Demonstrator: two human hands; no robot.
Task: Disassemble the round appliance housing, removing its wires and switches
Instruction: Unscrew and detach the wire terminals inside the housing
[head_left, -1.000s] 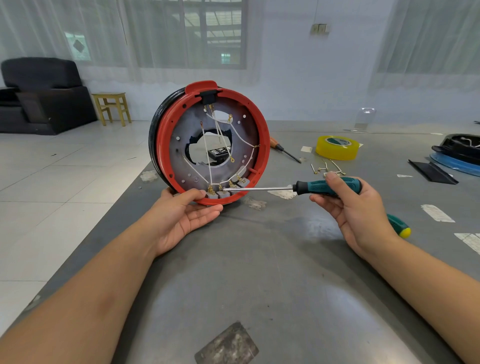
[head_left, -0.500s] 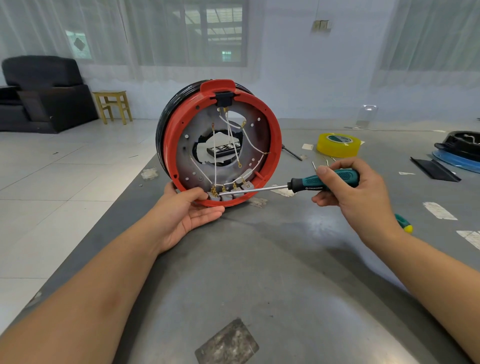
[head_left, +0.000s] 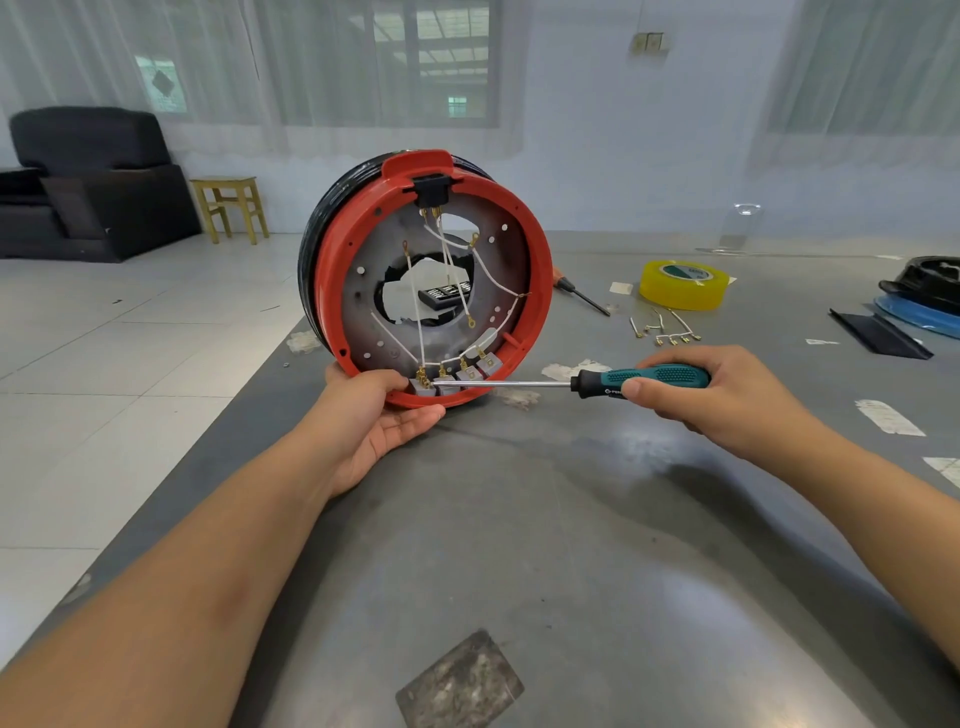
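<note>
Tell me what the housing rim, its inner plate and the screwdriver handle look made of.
Rim: glossy red, smooth moulded edges, probably plastic. Inner plate: dull grey sheet with punched holes and a ragged centre opening, likely metal. Screwdriver handle: teal and black with a dotted grip, looks like rubber over plastic; its shaft is bright, polished metal.

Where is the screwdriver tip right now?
In the head view, the screwdriver tip sits at the leftmost grey switch on the red housing bottom rim, beside the left hand thumb.
</note>
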